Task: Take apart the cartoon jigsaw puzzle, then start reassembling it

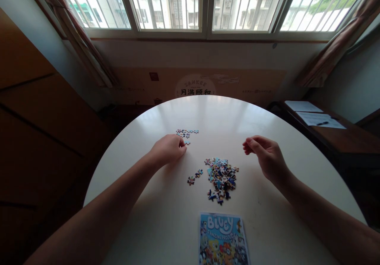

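My left hand (170, 149) is closed, its fingertips down at the white table beside a few joined jigsaw pieces (187, 142). Whatever those fingers hold is hidden behind them. Just beyond lies a small cluster of jigsaw pieces (183, 132), some linked in a row. My right hand (266, 154) hovers over the table's right side, fingers curled and thumb against them, with no piece visible in it. Between the hands, nearer me, sits a heaped pile of loose jigsaw pieces (222, 174). Two small groups of pieces (195, 176) lie left of that pile.
A colourful picture sheet (224, 239) reading "Bluey" lies at the near side of the round white table (154, 221). Papers (319, 119) and a pen rest on a dark side table at right. A wooden cabinet stands left; barred windows are ahead.
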